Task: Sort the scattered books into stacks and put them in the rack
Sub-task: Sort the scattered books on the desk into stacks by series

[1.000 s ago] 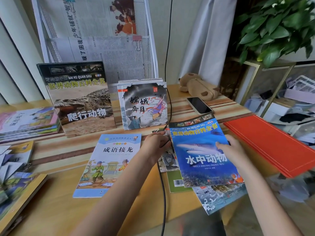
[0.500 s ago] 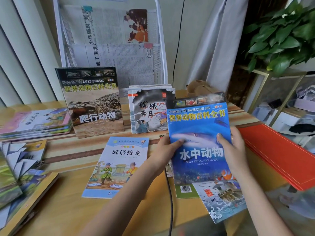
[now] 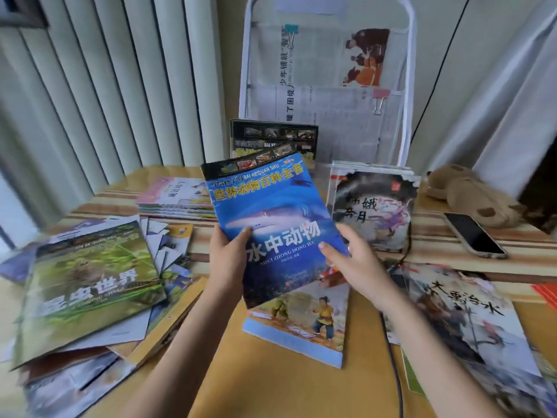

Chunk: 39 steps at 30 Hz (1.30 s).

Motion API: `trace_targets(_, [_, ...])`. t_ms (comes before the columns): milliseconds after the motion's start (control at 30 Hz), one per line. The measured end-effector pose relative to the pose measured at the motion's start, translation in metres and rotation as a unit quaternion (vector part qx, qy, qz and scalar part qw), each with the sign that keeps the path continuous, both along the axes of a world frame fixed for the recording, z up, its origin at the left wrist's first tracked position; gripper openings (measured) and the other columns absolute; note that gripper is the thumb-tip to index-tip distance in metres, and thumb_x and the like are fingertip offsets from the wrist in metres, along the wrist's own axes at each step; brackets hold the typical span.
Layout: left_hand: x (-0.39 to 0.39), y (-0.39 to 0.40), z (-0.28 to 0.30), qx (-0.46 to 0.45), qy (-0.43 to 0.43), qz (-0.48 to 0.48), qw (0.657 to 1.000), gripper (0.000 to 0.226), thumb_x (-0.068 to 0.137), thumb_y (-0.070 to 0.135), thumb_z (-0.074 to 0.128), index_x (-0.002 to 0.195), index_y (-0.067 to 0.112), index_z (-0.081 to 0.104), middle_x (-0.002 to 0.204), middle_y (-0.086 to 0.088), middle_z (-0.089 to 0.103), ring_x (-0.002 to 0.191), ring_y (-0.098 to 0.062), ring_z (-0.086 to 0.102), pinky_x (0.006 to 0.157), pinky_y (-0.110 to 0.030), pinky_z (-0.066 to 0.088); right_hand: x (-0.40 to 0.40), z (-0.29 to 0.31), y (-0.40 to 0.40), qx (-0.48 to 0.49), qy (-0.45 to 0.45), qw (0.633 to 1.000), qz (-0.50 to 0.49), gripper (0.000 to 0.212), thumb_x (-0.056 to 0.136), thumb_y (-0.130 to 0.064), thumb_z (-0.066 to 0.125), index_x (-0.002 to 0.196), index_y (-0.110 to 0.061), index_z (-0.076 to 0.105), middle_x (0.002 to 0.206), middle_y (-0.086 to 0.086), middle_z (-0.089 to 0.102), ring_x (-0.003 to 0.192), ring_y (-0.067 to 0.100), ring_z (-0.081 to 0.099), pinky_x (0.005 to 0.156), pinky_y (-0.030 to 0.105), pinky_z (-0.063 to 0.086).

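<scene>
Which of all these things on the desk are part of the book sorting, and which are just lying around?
Part of the job: blue shark book gripped by left hand and right hand; green insect book; white rack; standing reptile book.

Just lying about: phone; plush toy; black cable.

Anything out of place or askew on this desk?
Yes. On the table's left, the green insect book tops a crooked, fanned-out heap. A black cable runs among the books. Both hands hold the blue shark book tilted.

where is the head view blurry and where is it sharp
Head view: motion blur smears the green book at the left and the book at the right edge; the blue shark book in both hands stays fairly readable; wide-angle bending bows the blinds.
</scene>
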<state>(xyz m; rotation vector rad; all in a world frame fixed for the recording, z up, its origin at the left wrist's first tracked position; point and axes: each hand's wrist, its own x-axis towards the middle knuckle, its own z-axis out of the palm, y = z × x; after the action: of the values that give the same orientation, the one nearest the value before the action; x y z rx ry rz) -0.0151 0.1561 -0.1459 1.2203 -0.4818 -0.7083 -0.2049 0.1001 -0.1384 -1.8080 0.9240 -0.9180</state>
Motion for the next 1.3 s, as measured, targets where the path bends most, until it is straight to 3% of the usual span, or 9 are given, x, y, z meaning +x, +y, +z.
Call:
trace_targets(133, [0.037, 0.007, -0.009, 0.028, -0.04, 0.041, 0.998, 0.022, 0.089, 0.011, 0.059, 0.108, 0.019, 0.051, 0.109, -0.007, 0.065, 0.093, -0.022, 0.064, 0.082, -0.039, 0.053, 0.045, -0.008, -0.003, -0.02, 0.033, 0.999, 0.023, 0.013, 0.094, -0.014, 0.056, 0.099, -0.02, 0.046, 0.093, -0.007, 0.061, 0.071, 0.0, 0.058, 0.066, 0.018, 0.048])
trace_targets(300, [0.053, -0.016, 0.007, -0.033, -0.235, 0.036, 0.971, 0.021, 0.093, 0.012, 0.055, 0.107, 0.025, 0.047, 0.101, 0.007, 0.061, 0.095, -0.015, 0.06, 0.082, -0.03, 0.05, 0.068, -0.02, -0.037, -0.086, 0.054, 0.993, -0.058, 0.019, 0.088, -0.025, 0.065, 0.094, -0.009, 0.057, 0.083, 0.007, 0.065, 0.071, 0.014, 0.061, 0.064, 0.036, 0.046])
trace_targets(467, [0.065, -0.088, 0.013, 0.03, -0.425, 0.107, 0.898, 0.041, 0.089, 0.012, 0.059, 0.126, 0.002, 0.042, 0.121, -0.02, 0.047, 0.113, -0.036, 0.044, 0.101, -0.045, 0.036, 0.09, -0.021, -0.085, -0.178, 0.104, 0.958, -0.199, 0.025, 0.091, -0.027, 0.059, 0.079, -0.011, 0.045, 0.06, -0.002, 0.042, 0.053, 0.016, 0.04, 0.05, 0.032, 0.027])
trace_targets(567, [0.058, -0.106, -0.019, 0.081, -0.433, 0.085, 0.894, 0.083, 0.084, 0.004, 0.062, 0.15, 0.007, 0.011, 0.149, -0.027, 0.018, 0.139, -0.037, 0.017, 0.116, -0.04, 0.013, 0.102, -0.046, -0.093, -0.198, 0.153, 0.936, -0.246, 0.026, 0.089, -0.026, 0.06, 0.104, -0.012, 0.044, 0.085, 0.01, 0.062, 0.074, 0.029, 0.06, 0.057, 0.036, 0.042])
trace_targets(667, [0.05, -0.105, -0.055, 0.061, -0.406, 0.047, 0.91, 0.093, 0.084, 0.005, 0.064, 0.15, 0.006, -0.002, 0.156, -0.016, 0.011, 0.143, -0.027, 0.013, 0.112, -0.017, 0.004, 0.109, -0.06, -0.091, -0.2, 0.141, 0.932, -0.267, 0.047, 0.084, -0.022, 0.067, 0.121, -0.015, 0.038, 0.101, 0.017, 0.063, 0.084, 0.036, 0.062, 0.065, 0.042, 0.051])
trace_targets(800, [0.05, -0.109, -0.066, 0.074, -0.409, 0.063, 0.907, 0.096, 0.082, 0.003, 0.067, 0.149, 0.0, -0.002, 0.154, -0.018, 0.015, 0.141, -0.029, 0.016, 0.11, -0.017, 0.006, 0.109, -0.059, -0.093, -0.334, 0.181, 0.87, -0.315, 0.05, 0.068, -0.014, 0.08, 0.104, -0.016, 0.046, 0.099, 0.012, 0.059, 0.087, 0.033, 0.06, 0.067, 0.038, 0.052])
trace_targets(1000, [0.036, -0.104, -0.055, 0.074, -0.489, 0.141, 0.858, 0.093, 0.075, -0.004, 0.066, 0.148, -0.001, 0.009, 0.153, -0.023, 0.015, 0.142, -0.034, 0.012, 0.114, -0.024, 0.002, 0.108, -0.054, -0.087, -0.385, 0.132, 0.868, -0.283, 0.014, 0.082, -0.014, 0.053, 0.09, -0.018, 0.042, 0.08, 0.004, 0.061, 0.068, 0.024, 0.061, 0.05, 0.023, 0.038])
trace_targets(1167, [0.023, -0.097, -0.049, -0.053, -0.612, 0.205, 0.762, 0.062, 0.075, -0.008, 0.062, 0.132, -0.002, 0.039, 0.131, -0.026, 0.046, 0.124, -0.034, 0.036, 0.109, -0.043, 0.03, 0.067, -0.049, -0.059, -0.338, 0.143, 0.896, -0.248, 0.028, 0.081, -0.006, 0.064, 0.098, -0.018, 0.045, 0.078, 0.001, 0.059, 0.065, 0.018, 0.058, 0.049, 0.021, 0.033])
trace_targets(1300, [-0.009, -0.087, -0.042, -0.129, -0.662, 0.146, 0.724, 0.032, 0.078, -0.001, 0.057, 0.108, 0.005, 0.05, 0.108, -0.016, 0.056, 0.1, -0.031, 0.046, 0.093, -0.04, 0.036, -0.009, -0.039, -0.029, -0.299, 0.172, 0.891, -0.296, 0.027, 0.084, -0.007, 0.062, 0.107, -0.013, 0.049, 0.094, 0.004, 0.06, 0.08, 0.018, 0.058, 0.06, 0.025, 0.045])
